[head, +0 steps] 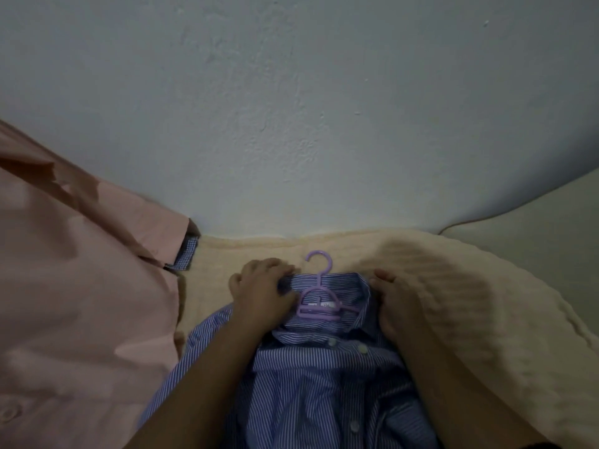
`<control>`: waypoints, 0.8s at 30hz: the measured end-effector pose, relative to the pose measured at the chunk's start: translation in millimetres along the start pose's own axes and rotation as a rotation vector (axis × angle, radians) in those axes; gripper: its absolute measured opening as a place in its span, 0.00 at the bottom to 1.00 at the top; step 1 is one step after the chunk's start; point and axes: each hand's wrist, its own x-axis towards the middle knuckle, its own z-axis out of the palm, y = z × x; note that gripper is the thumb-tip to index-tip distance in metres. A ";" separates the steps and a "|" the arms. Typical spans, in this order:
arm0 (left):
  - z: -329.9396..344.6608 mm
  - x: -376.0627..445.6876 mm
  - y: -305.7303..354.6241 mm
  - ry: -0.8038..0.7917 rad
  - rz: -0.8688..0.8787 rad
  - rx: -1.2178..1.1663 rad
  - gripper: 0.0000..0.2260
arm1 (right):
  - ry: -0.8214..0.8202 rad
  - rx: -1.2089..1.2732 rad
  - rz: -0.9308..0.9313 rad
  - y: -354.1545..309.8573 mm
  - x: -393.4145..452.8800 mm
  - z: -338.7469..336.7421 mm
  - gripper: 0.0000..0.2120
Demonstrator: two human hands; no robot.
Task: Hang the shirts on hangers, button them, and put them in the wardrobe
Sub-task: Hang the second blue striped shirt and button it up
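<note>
Fingers [281, 265] of left hand [259, 293] curled over left side of collar, pinching striped cloth. Fingers [384, 276] of right hand [397, 306] pressed to right collar edge; grip on cloth cannot be told. Between the hands, lilac hanger [319, 299] inside neck of blue striped shirt [308, 384], hook pointing toward wall [291, 108]. Top buttons undone, placket open. Shirt flat on cream blanket [453, 286] over the bed. Pink shirt [71, 286] spread at left, just beside the striped one. Pale pillow [534, 222] far right.
</note>
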 end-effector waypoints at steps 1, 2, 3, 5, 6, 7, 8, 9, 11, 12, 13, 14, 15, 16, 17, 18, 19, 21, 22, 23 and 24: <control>1.7 -0.3 5.3 -0.038 0.090 0.027 0.27 | 0.001 0.002 -0.003 0.1 0.2 -0.2 0.09; 4.4 -0.6 8.8 -0.074 0.155 0.064 0.31 | 0.001 0.005 -0.003 0.0 0.0 -0.4 0.08; 7.7 0.0 11.4 -0.111 0.191 0.111 0.34 | -0.001 0.007 -0.004 -0.9 -0.5 -0.2 0.08; 15.4 1.9 13.1 -0.175 0.225 0.199 0.37 | -0.007 0.006 -0.005 -2.4 -3.3 0.3 0.08; 18.9 2.6 13.1 -0.189 0.238 0.239 0.37 | -0.009 0.004 -0.004 -3.0 -4.9 0.6 0.08; 21.5 2.9 13.0 -0.187 0.244 0.267 0.37 | -0.011 0.004 -0.001 -3.2 -6.3 0.8 0.08; 23.3 3.3 12.9 -0.181 0.237 0.277 0.36 | -0.014 0.009 0.003 -3.4 -7.9 1.2 0.08; 24.1 3.7 13.6 -0.173 0.222 0.279 0.36 | -0.017 0.016 0.006 -3.1 -9.7 1.2 0.09; 25.8 4.7 15.0 -0.154 0.199 0.291 0.34 | -0.021 0.022 0.001 -1.8 -13.8 0.8 0.11; 25.9 4.3 16.4 -0.142 0.201 0.297 0.33 | -0.021 0.026 -0.003 -1.2 -16.9 0.2 0.12; 25.6 3.0 18.0 -0.123 0.211 0.296 0.32 | -0.021 0.038 -0.004 -1.3 -20.8 -0.6 0.12; 24.7 0.9 18.8 -0.091 0.223 0.286 0.32 | -0.024 0.064 -0.002 -2.5 -25.5 -1.3 0.13; 23.1 -2.0 19.4 -0.033 0.237 0.265 0.31 | -0.030 0.097 0.000 -4.8 -30.8 -2.8 0.13; 20.8 -5.0 19.8 0.047 0.250 0.226 0.30 | -0.042 0.127 -0.006 -8.3 -36.4 -4.3 0.14; 15.7 -8.4 20.7 0.127 0.254 0.181 0.29 | -0.059 0.151 -0.019 -12.8 -42.4 -5.9 0.14; 7.7 -12.3 22.5 0.191 0.244 0.136 0.28 | -0.081 0.164 -0.038 -18.3 -49.5 -6.6 0.13; -2.5 -16.4 25.2 0.237 0.231 0.102 0.28 | -0.105 0.166 -0.063 -24.5 -57.7 -6.7 0.13; -28.0 -26.5 32.6 0.321 0.228 0.059 0.28 | -0.160 0.162 -0.120 -38.7 -79.2 -3.2 0.12; -42.4 -31.7 37.0 0.380 0.244 0.036 0.28 | -0.185 0.170 -0.150 -46.8 -91.9 -0.5 0.12; -57.7 -37.1 41.8 0.444 0.262 0.017 0.28 | -0.211 0.189 -0.180 -55.7 -105.5 2.3 0.12; -73.9 -42.3 47.0 0.502 0.276 0.003 0.27 | -0.241 0.218 -0.210 -65.8 -119.8 4.8 0.12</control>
